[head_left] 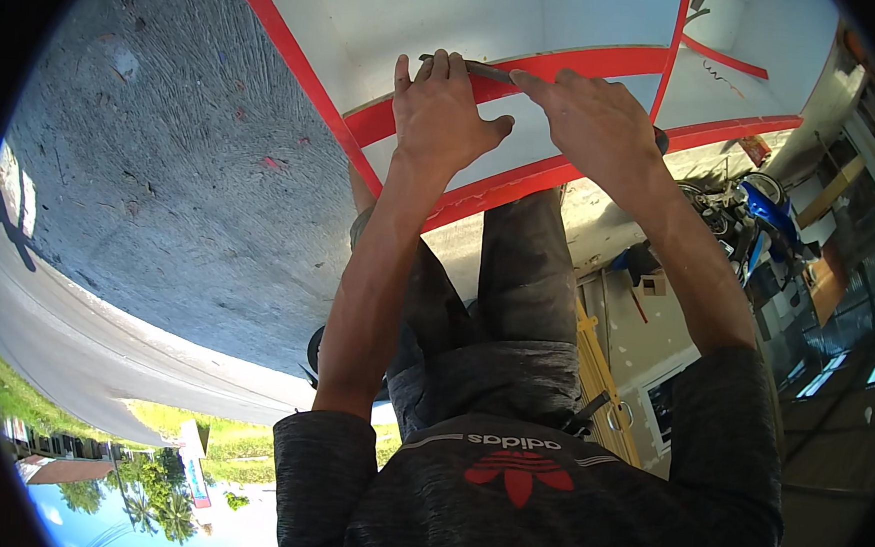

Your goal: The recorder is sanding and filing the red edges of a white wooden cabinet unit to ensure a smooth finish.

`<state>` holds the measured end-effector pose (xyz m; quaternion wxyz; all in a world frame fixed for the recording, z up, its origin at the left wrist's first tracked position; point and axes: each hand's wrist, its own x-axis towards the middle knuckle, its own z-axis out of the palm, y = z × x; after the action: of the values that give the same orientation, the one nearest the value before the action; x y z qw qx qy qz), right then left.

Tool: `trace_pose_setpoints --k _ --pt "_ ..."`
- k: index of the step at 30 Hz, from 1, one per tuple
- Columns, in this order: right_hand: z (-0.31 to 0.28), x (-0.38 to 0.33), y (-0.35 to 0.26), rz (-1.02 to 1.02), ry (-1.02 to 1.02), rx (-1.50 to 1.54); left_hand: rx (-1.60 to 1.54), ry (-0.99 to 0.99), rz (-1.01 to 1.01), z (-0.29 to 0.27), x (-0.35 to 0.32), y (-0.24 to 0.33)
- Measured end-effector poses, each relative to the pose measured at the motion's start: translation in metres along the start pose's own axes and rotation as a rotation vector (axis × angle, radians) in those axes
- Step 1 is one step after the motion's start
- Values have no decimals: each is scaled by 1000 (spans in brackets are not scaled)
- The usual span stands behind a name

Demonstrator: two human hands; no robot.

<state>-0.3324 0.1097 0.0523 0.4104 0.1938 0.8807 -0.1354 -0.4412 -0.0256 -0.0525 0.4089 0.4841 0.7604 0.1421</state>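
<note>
Across the left of the view spreads a rough grey concrete floor (163, 176), scored with fine lines and a few red flecks. Against it lies a large white panel (453, 14) edged and crossed with red strips (571, 61), filling the upper middle. Below it the person's dark trousered legs (517, 278) run toward a grey sleeved shirt at the lower edge. Off to the right stands a blue motorbike (767, 213), with a yellow frame (601, 384) nearer the legs. On the panel, the left hand (442, 113) lies flat, fingers together and thumb spread, pressing the white surface just under a red strip. Close beside it the right hand (592, 118) is curled, its fingers pinching a thin dark tool (480, 69) that lies along the red strip, its tip reaching past the left fingertips.
</note>
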Motion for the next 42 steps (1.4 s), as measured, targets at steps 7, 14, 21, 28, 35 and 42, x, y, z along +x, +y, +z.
trace_pose_setpoints --k 7,14,21,28,35,42 --pt "9 20 4 18 -51 -33 -8 -298 -107 3 21 -7" --pt "4 -5 -5 28 7 21 -65 -48 -32 -2 -3 0" --pt "15 21 8 11 -51 -27 -20 -430 -137 1 38 -7" --pt "12 -12 24 -26 99 -43 -48 -124 -18 4 10 19" --pt "24 17 36 -15 72 -19 35 -220 -60 21 36 13" --pt "10 -26 37 22 95 37 -26 -20 14 11 14 37"
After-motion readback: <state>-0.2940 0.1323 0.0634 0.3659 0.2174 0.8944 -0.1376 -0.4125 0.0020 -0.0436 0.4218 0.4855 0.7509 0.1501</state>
